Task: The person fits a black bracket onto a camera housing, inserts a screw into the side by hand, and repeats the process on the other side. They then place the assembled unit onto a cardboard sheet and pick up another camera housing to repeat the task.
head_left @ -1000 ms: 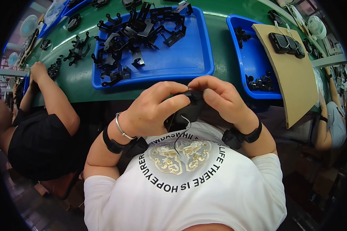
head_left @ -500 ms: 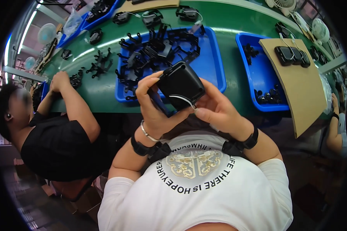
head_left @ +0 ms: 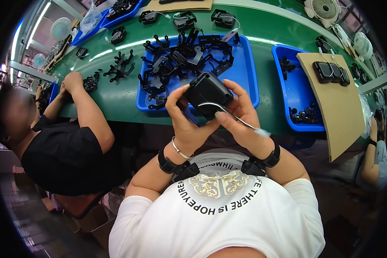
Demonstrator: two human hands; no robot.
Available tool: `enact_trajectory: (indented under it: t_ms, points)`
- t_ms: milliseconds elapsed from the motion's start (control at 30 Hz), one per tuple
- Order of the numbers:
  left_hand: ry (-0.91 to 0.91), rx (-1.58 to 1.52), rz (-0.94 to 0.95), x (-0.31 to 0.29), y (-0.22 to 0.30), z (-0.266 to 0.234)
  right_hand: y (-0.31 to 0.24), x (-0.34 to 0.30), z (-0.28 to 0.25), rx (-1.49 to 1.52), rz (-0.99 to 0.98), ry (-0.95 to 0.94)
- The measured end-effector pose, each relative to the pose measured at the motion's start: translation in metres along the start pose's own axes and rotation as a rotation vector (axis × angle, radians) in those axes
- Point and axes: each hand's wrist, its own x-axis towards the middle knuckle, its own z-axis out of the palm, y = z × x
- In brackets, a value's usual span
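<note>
Between my hands, in front of my chest, is a black boxy plastic housing (head_left: 207,92) with rounded corners and screw holes. A white cable (head_left: 238,119) comes out of it and ends in a pale connector (head_left: 262,133) hanging over my right wrist. My left hand (head_left: 185,122) grips the housing's left side. On its right side my right hand (head_left: 241,116) holds on, thumb against the housing by the cable. Behind the housing lies a blue tray (head_left: 245,73) with a heap of black brackets (head_left: 176,60). The housing's underside is hidden.
A second blue tray (head_left: 276,64) holds small black parts, and a cardboard sheet (head_left: 344,116) overlaps it with black units (head_left: 331,72) on top. Loose brackets (head_left: 119,66) and cabled housings (head_left: 223,18) sit on the green table (head_left: 116,101). At left a person in black (head_left: 64,159) works closely.
The housing has turned a little in my hands. Its white cable, earlier bunched at my right fingers, now extends free with the connector showing. The whole view has shifted slightly.
</note>
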Motion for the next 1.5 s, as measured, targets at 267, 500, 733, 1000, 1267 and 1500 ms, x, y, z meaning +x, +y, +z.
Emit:
enact_trajectory:
  t_ms: [267, 500, 733, 1000, 1267, 1500]
  points:
    - [-0.031, -0.667, -0.247, 0.001, 0.012, -0.005, -0.002, -0.003, -0.019, -0.124, -0.25, 0.031]
    - [-0.332, -0.787, -0.566, 0.008, 0.005, -0.017, -0.002, -0.016, -0.023, -0.274, -0.234, -0.079]
    - [-0.322, -0.537, -0.361, -0.002, 0.006, -0.014, 0.006, -0.018, -0.014, -0.095, -0.155, 0.072]
    - [-0.444, -0.529, -0.254, -0.004, -0.002, -0.017, -0.001, -0.016, -0.014, -0.076, -0.043, 0.238]
    - [-0.423, -0.723, -0.629, -0.002, -0.004, -0.021, 0.005, -0.016, -0.018, 0.052, 0.051, 0.121]
    - [-0.444, -0.641, -0.619, -0.008, -0.004, -0.017, 0.004, -0.02, -0.02, -0.022, 0.042, 0.039]
